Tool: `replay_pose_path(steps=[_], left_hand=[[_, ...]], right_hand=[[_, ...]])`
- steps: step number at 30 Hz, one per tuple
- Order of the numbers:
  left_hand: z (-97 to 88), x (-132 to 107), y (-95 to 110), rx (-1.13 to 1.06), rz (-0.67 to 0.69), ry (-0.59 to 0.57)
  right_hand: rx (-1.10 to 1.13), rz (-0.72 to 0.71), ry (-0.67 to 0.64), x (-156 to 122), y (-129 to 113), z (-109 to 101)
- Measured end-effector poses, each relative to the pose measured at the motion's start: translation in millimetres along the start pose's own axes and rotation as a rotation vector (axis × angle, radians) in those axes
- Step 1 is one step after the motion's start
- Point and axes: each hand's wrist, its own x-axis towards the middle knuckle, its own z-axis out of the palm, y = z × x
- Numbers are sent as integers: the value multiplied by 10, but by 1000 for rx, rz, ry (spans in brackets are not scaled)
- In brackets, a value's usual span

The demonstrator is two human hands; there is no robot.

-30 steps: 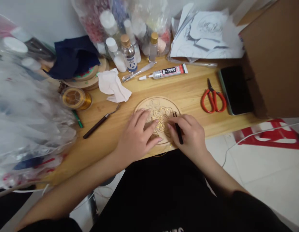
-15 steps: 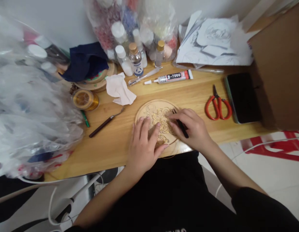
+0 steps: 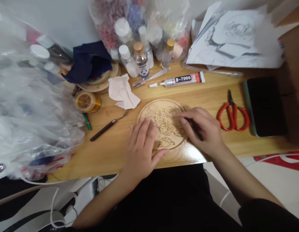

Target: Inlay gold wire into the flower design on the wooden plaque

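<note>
A round wooden disc point(image 3: 161, 106) with a flower drawing lies on the wooden table; gold wire point(image 3: 168, 121) follows many of the drawn lines. My left hand point(image 3: 142, 145) rests flat on the disc's lower left, fingers stretched out and thumb apart. In my right hand point(image 3: 204, 129) are black tweezers point(image 3: 196, 129), pinched between thumb and fingers over the disc's right side. Whether the tips hold anything is too small to tell. A loose thin wire loop shows faintly below the disc.
Behind the disc lie a B-7000 glue tube point(image 3: 183, 79), a clear pen point(image 3: 151, 77) and white tissue point(image 3: 124, 91). Red-handled pliers point(image 3: 233, 116) and a phone point(image 3: 265, 106) are at right. Left stand a gold wire spool point(image 3: 88, 102), a dark-handled hook tool point(image 3: 103, 130) and plastic bags point(image 3: 31, 106).
My right hand and the tweezers have drawn back to the right, uncovering more of the flower. The left hand has slid slightly left and down. The camera view has shifted.
</note>
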Motion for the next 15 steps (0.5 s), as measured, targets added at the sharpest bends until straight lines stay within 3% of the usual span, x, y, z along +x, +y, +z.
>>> replay_pose_path(steps=[5,8,10,15], left_hand=[[-28,92,-84,90,152,-84],[40,91,-90,74,187,-71],[69,71,-79,65,191,-55],[-16,53,-54,77,150,-42]], right_hand=[[55,230,150,-153,-260,-36],[145,351,110,-239,-380,11],[106,333,67,-247,-391,40],[-128,121,-62,-126,-297,20]])
